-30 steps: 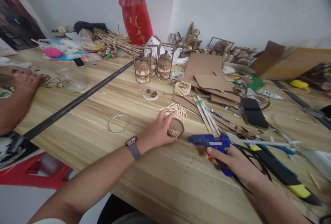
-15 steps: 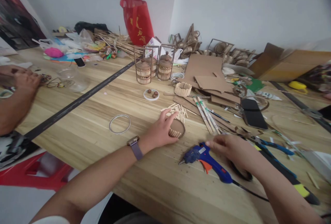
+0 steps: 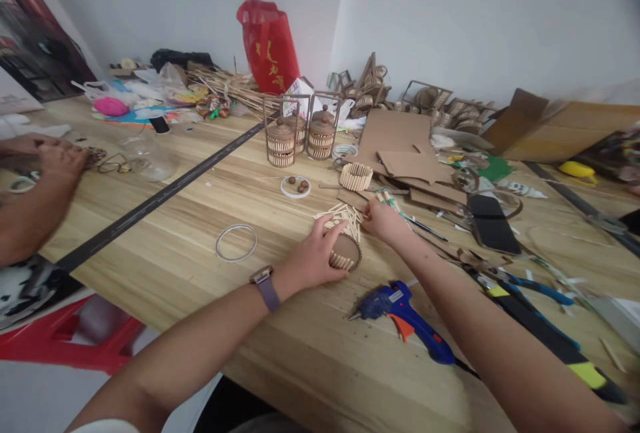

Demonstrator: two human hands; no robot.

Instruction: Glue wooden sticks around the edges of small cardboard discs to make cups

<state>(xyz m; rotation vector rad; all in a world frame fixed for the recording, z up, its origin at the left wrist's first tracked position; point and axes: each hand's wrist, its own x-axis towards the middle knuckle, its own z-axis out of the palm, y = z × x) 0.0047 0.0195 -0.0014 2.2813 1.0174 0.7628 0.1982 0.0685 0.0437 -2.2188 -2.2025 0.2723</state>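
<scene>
The glue gun (image 3: 407, 320) lies nearest, nozzle off to the left, right forearm just beside it; if that arm knocks it or snags the cord (image 3: 467, 370), it could swing round, and if the tip's hot that's a burn or a drip on the table (image 3: 300, 366); left hand (image 3: 320, 253) is half-curled, thumb and fingers round the disc (image 3: 346, 245), which looks flat on the wood just beyond the gun; squeeze too hard while the glue's soft and that short row of pegs could pop off; right hand (image 3: 379, 218) looks bunched into a pinch at the edge of the stick pile (image 3: 345, 214), can't tell if it's got one; a clumsy grab there might scatter the lot.

Containers, then; the disc is bare inside, walled only along its near side; further back a white ring (image 3: 294, 196) has brown beads (image 3: 302, 186) sitting in it; the stick cup (image 3: 356, 178) behind is too small to see into; the baskets (image 3: 280, 143) have lids on, so contents hidden; same with the red bag (image 3: 270, 46).
</scene>
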